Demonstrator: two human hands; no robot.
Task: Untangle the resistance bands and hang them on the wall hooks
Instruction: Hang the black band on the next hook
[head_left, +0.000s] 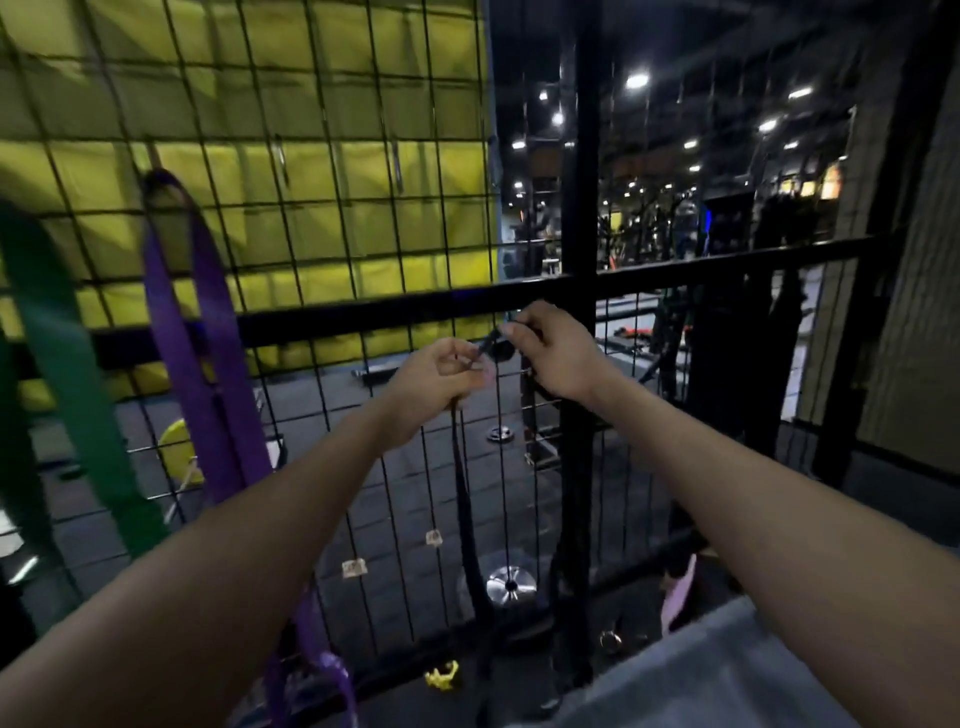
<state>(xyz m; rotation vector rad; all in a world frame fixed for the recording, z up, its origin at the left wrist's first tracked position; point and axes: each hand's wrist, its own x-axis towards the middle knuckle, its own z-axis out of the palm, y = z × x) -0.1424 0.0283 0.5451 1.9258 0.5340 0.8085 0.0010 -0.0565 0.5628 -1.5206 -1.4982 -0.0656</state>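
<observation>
A thin black resistance band (464, 499) hangs down in front of a black wire mesh wall (332, 218). My left hand (434, 382) grips its upper part. My right hand (553, 351) pinches the band's top end just beside the left hand, close to the horizontal rail (395, 312). A purple band (200, 332) hangs from a hook high on the mesh at the left. A wide green band (67, 364) hangs further left. Another purple band (322, 670) lies low near the floor.
A thick black post (584, 208) rises right behind my right hand. Dark straps (727, 374) hang on the mesh at the right. A yellow padded wall (311, 156) stands behind the mesh. Weight plates (511, 584) lie on the gym floor beyond.
</observation>
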